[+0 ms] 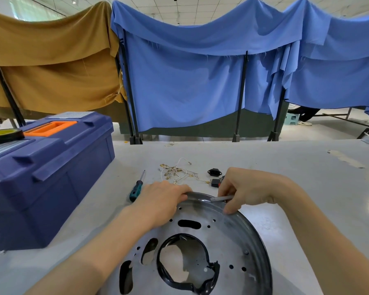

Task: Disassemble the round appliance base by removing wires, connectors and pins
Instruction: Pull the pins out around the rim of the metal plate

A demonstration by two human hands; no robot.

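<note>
Round metal base [226, 237] flat on table — holed, wires [177, 172] detached beyond.

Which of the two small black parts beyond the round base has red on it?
The red-marked part beside the right hand; the oval socket farther back is all black.

1. You have a single view, from a wide-angle camera worn on your head.
2. It faces forward and tilts down over the table [285, 167]; your forearms enter from the bottom edge.
3. It sits close. Your left hand [162, 199] on the rim of the round base [222, 241] and the thin metal rod [222, 198] pinched in your right hand [249, 188] read clearly at lower centre.
4. The bottom edge cuts off the base's near side.
5. Farther out, the blue toolbox [51, 177] fills the left, and the draped cloth screens [190, 81] bow across the upper half.
</note>
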